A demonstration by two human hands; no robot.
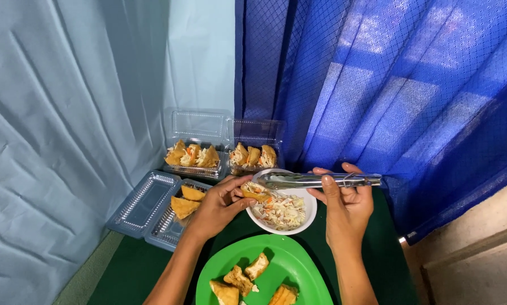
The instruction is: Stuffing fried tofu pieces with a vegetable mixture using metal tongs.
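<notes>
Two fried tofu triangles (186, 201) lie in the open clear clamshell tray (143, 206) at far left — I see two filled clamshells (219, 155) behind it. My left hand (219, 206) has thumb and fingers pinched shut on a stuffed tofu piece (256, 194) over the white bowl of shredded filling (282, 212). My right hand (346, 206) is wrapped around metal tongs (321, 180) — their tips closed together above the bowl. Nearest me, a green plate (287, 265) carries more tofu pieces.
</notes>
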